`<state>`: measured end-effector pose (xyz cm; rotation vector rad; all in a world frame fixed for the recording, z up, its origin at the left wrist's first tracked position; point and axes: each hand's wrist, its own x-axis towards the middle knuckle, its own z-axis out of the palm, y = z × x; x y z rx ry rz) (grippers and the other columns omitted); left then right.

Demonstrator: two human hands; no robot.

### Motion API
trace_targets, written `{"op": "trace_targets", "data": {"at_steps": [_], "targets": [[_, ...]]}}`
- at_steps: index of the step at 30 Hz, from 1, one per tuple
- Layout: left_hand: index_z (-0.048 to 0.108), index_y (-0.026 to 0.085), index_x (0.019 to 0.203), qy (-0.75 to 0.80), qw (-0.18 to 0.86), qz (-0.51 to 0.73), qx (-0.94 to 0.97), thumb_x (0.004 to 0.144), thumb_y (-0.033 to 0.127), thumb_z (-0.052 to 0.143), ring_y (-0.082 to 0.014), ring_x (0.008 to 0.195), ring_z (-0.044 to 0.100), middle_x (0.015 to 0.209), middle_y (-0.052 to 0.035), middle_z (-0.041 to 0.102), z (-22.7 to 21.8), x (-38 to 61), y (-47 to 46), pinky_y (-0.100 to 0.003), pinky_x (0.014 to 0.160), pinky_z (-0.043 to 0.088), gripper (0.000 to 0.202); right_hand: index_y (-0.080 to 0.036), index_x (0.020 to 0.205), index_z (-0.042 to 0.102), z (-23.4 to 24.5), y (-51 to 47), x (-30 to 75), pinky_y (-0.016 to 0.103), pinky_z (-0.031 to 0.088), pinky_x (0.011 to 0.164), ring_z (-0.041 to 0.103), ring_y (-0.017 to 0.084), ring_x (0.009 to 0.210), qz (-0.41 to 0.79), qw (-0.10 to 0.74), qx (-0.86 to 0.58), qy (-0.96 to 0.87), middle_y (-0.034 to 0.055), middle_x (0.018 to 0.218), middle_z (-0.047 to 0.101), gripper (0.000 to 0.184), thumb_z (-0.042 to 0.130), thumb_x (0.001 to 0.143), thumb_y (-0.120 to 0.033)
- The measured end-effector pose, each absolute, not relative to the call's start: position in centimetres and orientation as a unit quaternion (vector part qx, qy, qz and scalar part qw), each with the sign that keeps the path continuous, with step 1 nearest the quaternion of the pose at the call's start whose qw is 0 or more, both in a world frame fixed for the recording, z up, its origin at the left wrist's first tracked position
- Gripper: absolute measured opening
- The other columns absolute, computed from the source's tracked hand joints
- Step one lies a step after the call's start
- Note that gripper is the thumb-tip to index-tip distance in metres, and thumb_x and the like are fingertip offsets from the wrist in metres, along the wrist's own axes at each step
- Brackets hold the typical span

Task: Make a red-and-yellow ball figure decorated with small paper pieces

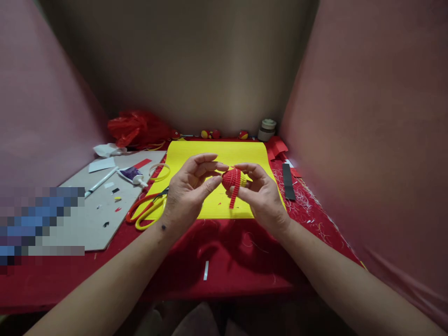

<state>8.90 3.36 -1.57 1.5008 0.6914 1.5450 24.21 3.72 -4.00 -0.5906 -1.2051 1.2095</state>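
Both of my hands meet over a yellow corrugated sheet [217, 154] on a red table [224, 261]. My right hand [262, 196] pinches a small red and yellow corrugated paper ball [233, 178], from which a loose red strip [234, 196] hangs down. My left hand [187, 191] curls beside the ball, thumb and fingertips touching its left side.
Red and yellow scissors [147, 210] lie left of the yellow sheet. A grey board [98, 219] holds a glue tube [133, 174], a white pen [101, 182] and paper scraps. A red plastic bag [136, 128], small finished balls [210, 134] and a jar [267, 129] stand at the back; a black strip [288, 182] lies right.
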Motion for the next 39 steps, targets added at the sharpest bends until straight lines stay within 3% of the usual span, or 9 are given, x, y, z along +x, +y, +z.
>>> {"op": "trace_targets", "data": {"at_steps": [7,14,30,39], "targets": [[0.059,0.019,0.111,0.328,0.366,0.602,0.629,0.076,0.022,0.073,-0.0197,0.104,0.064,0.106,-0.0069,0.068,-1.7,8.3,4.2,-0.031,0.086,0.050,0.038,-0.025,0.096,0.055,-3.6,4.9,25.5,0.033,0.050,0.061,0.055,0.014,0.061,0.682,0.555,-0.233,-0.415,0.0004,0.084,0.061,0.042,0.075,0.061,-0.036],[0.060,0.021,0.115,0.360,0.328,0.515,0.705,0.073,0.033,0.076,-0.0262,0.115,0.058,0.124,-0.0110,0.062,-1.5,8.3,4.3,-0.040,0.094,0.047,0.047,-0.025,0.092,0.054,-3.9,5.3,26.0,0.037,0.050,0.063,0.048,0.015,0.059,0.706,0.529,-0.221,-0.414,0.0039,0.085,0.061,0.037,0.070,0.063,-0.042],[0.067,0.019,0.099,0.387,0.323,0.483,0.716,0.074,0.038,0.074,-0.0215,0.090,0.066,0.097,-0.0073,0.072,-1.5,9.1,4.2,-0.034,0.080,0.050,0.032,-0.025,0.091,0.056,-4.3,5.3,25.2,0.036,0.054,0.067,0.053,0.015,0.063,0.733,0.492,-0.219,-0.416,0.0021,0.083,0.062,0.035,0.075,0.064,-0.037],[0.067,0.022,0.103,0.357,0.343,0.484,0.721,0.078,0.035,0.072,-0.0186,0.091,0.066,0.100,-0.0052,0.072,-1.9,8.8,4.4,-0.031,0.082,0.052,0.029,-0.024,0.092,0.059,-4.0,5.0,25.0,0.035,0.056,0.066,0.054,0.016,0.064,0.736,0.486,-0.227,-0.414,0.0032,0.081,0.062,0.039,0.077,0.061,-0.037]]}}
